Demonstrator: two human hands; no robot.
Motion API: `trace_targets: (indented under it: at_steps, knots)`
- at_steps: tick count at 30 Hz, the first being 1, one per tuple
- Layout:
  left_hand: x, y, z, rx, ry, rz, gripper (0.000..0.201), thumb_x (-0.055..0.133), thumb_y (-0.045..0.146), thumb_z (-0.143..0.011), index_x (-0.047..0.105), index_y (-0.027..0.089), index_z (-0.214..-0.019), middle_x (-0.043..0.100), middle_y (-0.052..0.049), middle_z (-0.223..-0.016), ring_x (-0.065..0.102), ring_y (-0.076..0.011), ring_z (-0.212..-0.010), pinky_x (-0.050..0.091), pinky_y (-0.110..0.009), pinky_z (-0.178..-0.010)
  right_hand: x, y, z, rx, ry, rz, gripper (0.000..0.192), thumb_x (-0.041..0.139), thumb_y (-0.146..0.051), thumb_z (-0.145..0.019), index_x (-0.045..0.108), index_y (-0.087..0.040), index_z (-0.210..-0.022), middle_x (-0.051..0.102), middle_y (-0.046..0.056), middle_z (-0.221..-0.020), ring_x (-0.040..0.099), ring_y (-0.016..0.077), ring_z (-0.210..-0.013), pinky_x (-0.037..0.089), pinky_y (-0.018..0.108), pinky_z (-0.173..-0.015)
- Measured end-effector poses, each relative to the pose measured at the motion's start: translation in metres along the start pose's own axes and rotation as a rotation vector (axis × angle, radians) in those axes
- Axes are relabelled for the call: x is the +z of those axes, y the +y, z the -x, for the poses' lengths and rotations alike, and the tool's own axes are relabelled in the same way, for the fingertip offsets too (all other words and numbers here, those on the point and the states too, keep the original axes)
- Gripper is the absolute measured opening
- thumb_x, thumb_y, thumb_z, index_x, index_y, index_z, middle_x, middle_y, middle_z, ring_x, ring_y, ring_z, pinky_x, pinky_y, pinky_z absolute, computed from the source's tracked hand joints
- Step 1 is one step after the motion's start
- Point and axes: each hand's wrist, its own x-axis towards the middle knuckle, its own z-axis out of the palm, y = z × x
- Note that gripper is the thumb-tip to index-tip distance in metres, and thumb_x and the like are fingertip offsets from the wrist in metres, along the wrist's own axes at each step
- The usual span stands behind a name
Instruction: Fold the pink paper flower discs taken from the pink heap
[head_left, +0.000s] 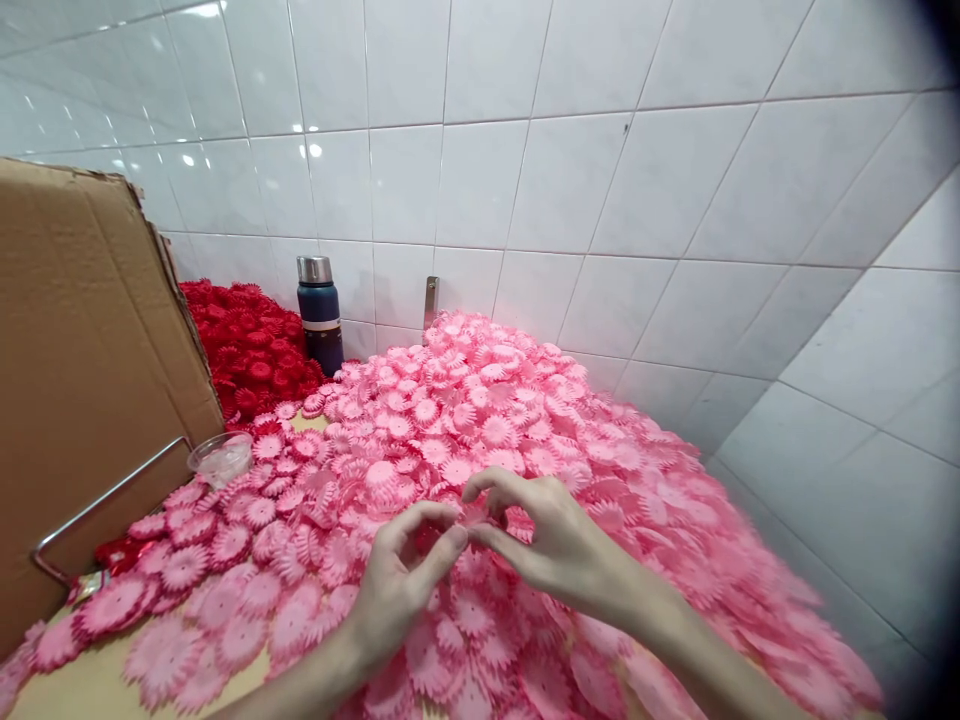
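Note:
Both hands meet over a big heap of pink round fabric flower pieces point(495, 430) with notched edges. My left hand point(397, 565) is closed, its thumb and forefinger pinched together. From the other side my right hand point(551, 535) curls its thumb and fingers around a pale pink flower piece point(472, 514) that sits between the two sets of fingertips. The fingers cover much of this piece, so its full shape is hidden. More flower pieces lie right under both wrists.
A cardboard box point(90, 300) stands at the left, with a bent metal rod point(112, 495) before it. A clear plastic cup point(221, 457) is beside the heap. Behind are a red pile of flower pieces point(251, 345), a blue flask point(321, 320) and the tiled wall point(480, 180).

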Motion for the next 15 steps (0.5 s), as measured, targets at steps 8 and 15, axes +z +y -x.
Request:
trace_targets:
  at_steps: [8, 15]
  knots:
    - [0.002, -0.006, 0.001, -0.012, -0.059, 0.036, 0.022, 0.066, 0.034, -0.085, 0.067, 0.013, -0.081, 0.062, -0.002, -0.071, 0.053, -0.0115, -0.063, 0.043, -0.022, -0.060, 0.003, 0.001, -0.002, 0.049, -0.028, -0.093, 0.010, 0.057, -0.026, -0.090, 0.050, -0.020, -0.091, 0.059, -0.002, -0.068, 0.054, 0.0119, -0.059, 0.039, 0.024, -0.052]
    - [-0.003, -0.006, -0.003, -0.025, 0.176, 0.039, 0.026, 0.063, 0.038, -0.087, 0.061, 0.015, -0.076, 0.055, 0.002, -0.066, 0.049, -0.0100, -0.059, 0.042, -0.021, -0.057, -0.008, -0.006, -0.002, 0.176, -0.061, -0.361, 0.027, 0.073, -0.035, -0.080, 0.052, -0.019, -0.073, 0.054, -0.006, -0.055, 0.051, 0.0088, -0.050, 0.037, 0.021, -0.047]
